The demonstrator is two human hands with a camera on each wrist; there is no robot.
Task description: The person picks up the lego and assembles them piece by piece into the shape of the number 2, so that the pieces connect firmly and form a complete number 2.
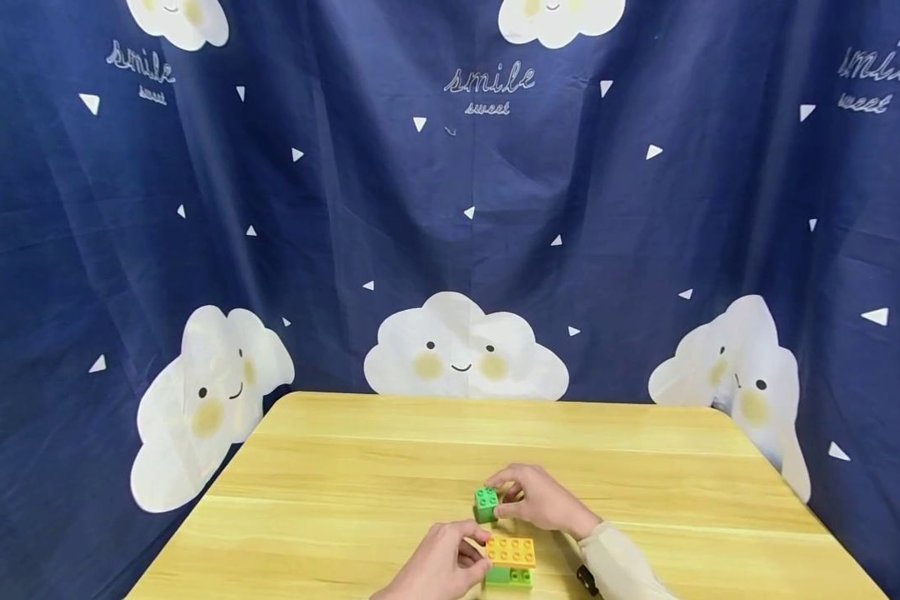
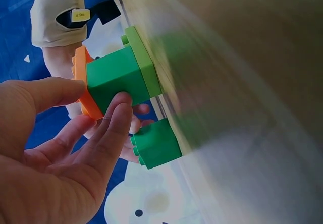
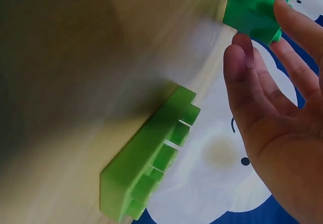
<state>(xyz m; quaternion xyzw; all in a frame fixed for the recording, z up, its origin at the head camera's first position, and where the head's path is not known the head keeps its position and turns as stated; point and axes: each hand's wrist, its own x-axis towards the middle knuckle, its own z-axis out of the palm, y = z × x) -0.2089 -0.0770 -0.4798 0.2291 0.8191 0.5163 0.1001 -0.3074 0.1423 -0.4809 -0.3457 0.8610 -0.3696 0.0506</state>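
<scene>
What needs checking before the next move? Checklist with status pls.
1. Left hand on the stack: ok, fingers touch its orange brick and the green brick below.
2. Right hand grip on the small green block: cannot tell, fingers are at it, firmness unclear.
3. Small green block studs up: ok.
4. Small green block joined to the stack: not ok, stands apart on the table.
5. Bare studs on the light green base: ok, some show.
6. Orange brick fully pressed down: cannot tell.

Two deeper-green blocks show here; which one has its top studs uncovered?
The lone block at the right hand: its top is bare, while the other green block sits beneath the orange block.
</scene>
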